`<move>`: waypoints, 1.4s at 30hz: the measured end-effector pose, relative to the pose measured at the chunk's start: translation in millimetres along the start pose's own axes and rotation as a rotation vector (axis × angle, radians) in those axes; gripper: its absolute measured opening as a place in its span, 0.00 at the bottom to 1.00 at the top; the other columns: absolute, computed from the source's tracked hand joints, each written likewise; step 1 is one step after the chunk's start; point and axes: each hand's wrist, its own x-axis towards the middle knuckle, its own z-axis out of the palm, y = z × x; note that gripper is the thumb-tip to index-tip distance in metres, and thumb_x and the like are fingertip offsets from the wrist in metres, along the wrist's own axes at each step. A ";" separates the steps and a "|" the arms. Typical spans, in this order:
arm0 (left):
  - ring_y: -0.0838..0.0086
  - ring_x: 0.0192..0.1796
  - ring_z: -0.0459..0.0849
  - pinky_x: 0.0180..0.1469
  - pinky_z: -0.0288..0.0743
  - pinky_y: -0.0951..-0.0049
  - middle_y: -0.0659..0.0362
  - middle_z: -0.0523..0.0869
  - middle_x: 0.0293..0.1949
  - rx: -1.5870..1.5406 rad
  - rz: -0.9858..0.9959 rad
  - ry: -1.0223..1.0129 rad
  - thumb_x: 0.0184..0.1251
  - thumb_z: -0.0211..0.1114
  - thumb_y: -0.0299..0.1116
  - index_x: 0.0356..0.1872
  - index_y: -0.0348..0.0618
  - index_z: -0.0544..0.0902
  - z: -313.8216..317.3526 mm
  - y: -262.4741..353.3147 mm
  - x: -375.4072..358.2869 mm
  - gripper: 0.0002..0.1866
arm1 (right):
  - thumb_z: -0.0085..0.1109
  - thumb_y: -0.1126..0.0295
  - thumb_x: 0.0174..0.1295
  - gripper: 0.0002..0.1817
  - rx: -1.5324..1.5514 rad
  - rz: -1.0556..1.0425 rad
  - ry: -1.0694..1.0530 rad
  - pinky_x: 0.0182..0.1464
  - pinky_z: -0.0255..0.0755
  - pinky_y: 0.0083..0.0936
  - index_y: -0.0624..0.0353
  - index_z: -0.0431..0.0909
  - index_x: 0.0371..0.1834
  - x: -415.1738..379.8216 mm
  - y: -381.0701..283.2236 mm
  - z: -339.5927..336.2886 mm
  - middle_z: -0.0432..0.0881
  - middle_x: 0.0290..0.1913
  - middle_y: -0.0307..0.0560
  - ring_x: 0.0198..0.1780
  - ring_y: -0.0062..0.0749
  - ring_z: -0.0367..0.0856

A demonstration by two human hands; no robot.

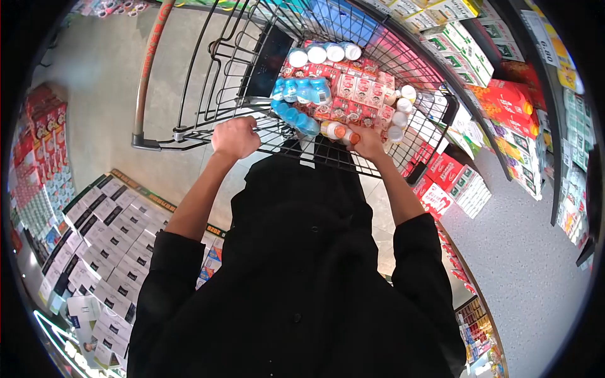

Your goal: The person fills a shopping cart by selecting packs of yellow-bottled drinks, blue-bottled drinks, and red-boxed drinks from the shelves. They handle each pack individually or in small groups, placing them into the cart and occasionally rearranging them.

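Two-handed at the wire shopping cart (449, 114), directly at 12 o'clock. Seen at 10 o'clock, by the near edge of the cart: the left hand (235, 138), with fingers folded in together; cannot tell whether wrapped around a wire. Seen at 2 o'clock, reaching in at the near side: the right hand (367, 141), touching the orange-capped bottles (334, 131), with fingers partly hidden; cannot tell whether clamped or apart.

Inside the cart, between 12 and 1 o'clock: red-and-white packs (356, 90) close together. Beyond them, near 12 o'clock, a row of white-capped bottles (316, 54). To the left of the packs, between 11 and 12 o'clock, blue bottles (304, 92) bunched in wrap. To the right, between 1 and 2 o'clock, a line of white-topped bottles (399, 118) just beside the packs. The orange-capped bottles at the near edge, between the blue bottles and the right hand.

Outside the cart, at 8 o'clock: stacked white boxes (112, 258). At 9 o'clock, a red-and-green display (41, 142). At 3 o'clock, red boxes (441, 171) near the floor (504, 230). At 2 o'clock, shelves (543, 113) with cartons. At 6 o'clock, a black shirt (296, 283).
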 end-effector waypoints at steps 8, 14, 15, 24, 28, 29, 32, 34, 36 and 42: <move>0.58 0.44 0.83 0.47 0.76 0.60 0.53 0.86 0.39 -0.037 0.068 0.030 0.48 0.56 0.36 0.41 0.54 0.84 4.4 -3.6 10.7 0.17 | 0.71 0.76 0.48 0.25 0.795 -0.073 0.064 0.38 0.74 0.18 0.68 0.76 0.52 -37.1 -77.8 -91.2 0.83 0.37 0.42 0.34 0.19 0.78; 0.56 0.41 0.84 0.44 0.77 0.56 0.51 0.85 0.36 0.060 0.186 0.064 0.44 0.57 0.38 0.34 0.50 0.84 0.6 6.2 43.7 0.15 | 0.68 0.68 0.44 0.36 1.478 -0.264 0.297 0.48 0.77 0.36 0.68 0.67 0.58 -86.2 -124.3 -130.6 0.80 0.45 0.54 0.46 0.42 0.81; 0.54 0.40 0.84 0.43 0.78 0.55 0.50 0.85 0.35 0.065 0.220 0.081 0.43 0.57 0.39 0.31 0.48 0.84 4.6 3.0 48.2 0.14 | 0.65 0.60 0.48 0.36 1.618 -0.320 0.308 0.45 0.77 0.40 0.68 0.65 0.59 -88.5 -130.4 -131.9 0.79 0.46 0.55 0.45 0.45 0.81; 0.54 0.40 0.84 0.42 0.78 0.57 0.51 0.85 0.34 0.007 0.176 0.136 0.41 0.56 0.35 0.28 0.49 0.85 21.3 -7.1 46.2 0.12 | 0.45 0.28 0.47 0.46 1.821 -0.252 0.332 0.32 0.76 0.35 0.60 0.69 0.55 -93.0 -126.3 -177.8 0.78 0.39 0.48 0.34 0.37 0.78; 0.55 0.42 0.84 0.43 0.78 0.59 0.50 0.86 0.36 -0.022 0.125 0.102 0.41 0.57 0.34 0.31 0.51 0.86 11.1 0.8 35.6 0.14 | 0.75 0.65 0.44 0.31 1.055 -0.431 0.796 0.42 0.79 0.28 0.65 0.73 0.51 -124.0 -143.9 -268.2 0.83 0.42 0.47 0.40 0.29 0.83; 0.55 0.42 0.84 0.43 0.78 0.59 0.50 0.86 0.36 -0.037 0.131 0.115 0.41 0.57 0.34 0.31 0.51 0.86 9.2 1.7 34.4 0.14 | 0.77 0.66 0.42 0.31 0.742 -0.367 0.938 0.42 0.78 0.24 0.66 0.74 0.49 -128.6 -157.8 -290.8 0.83 0.42 0.46 0.40 0.25 0.82; 0.57 0.42 0.84 0.45 0.78 0.61 0.51 0.86 0.36 0.029 0.108 0.068 0.42 0.58 0.35 0.33 0.52 0.87 10.8 -0.7 34.1 0.15 | 0.80 0.60 0.36 0.34 0.014 -0.454 1.171 0.39 0.76 0.22 0.63 0.76 0.48 -117.0 -172.2 -338.6 0.84 0.36 0.45 0.36 0.21 0.82; 0.57 0.41 0.85 0.44 0.78 0.62 0.51 0.86 0.36 -0.008 0.118 0.112 0.41 0.58 0.35 0.33 0.52 0.87 17.1 -3.1 38.6 0.15 | 0.78 0.53 0.36 0.34 -0.450 -0.383 1.171 0.34 0.75 0.28 0.58 0.76 0.46 -117.0 -192.0 -372.2 0.83 0.32 0.49 0.32 0.36 0.83; 0.57 0.41 0.85 0.43 0.79 0.63 0.51 0.86 0.35 -0.018 0.131 0.139 0.40 0.59 0.36 0.32 0.50 0.86 24.8 -5.6 42.6 0.14 | 0.75 0.52 0.37 0.33 -0.740 -0.509 1.188 0.30 0.74 0.34 0.57 0.75 0.45 -102.5 -197.4 -400.4 0.82 0.31 0.50 0.32 0.45 0.82; 0.58 0.40 0.85 0.42 0.79 0.63 0.52 0.86 0.35 -0.030 0.102 0.146 0.39 0.59 0.36 0.33 0.50 0.86 21.7 -5.1 34.6 0.16 | 0.74 0.54 0.42 0.32 -0.926 -0.131 1.017 0.33 0.74 0.33 0.56 0.75 0.49 -60.8 -181.3 -468.3 0.81 0.33 0.51 0.29 0.44 0.81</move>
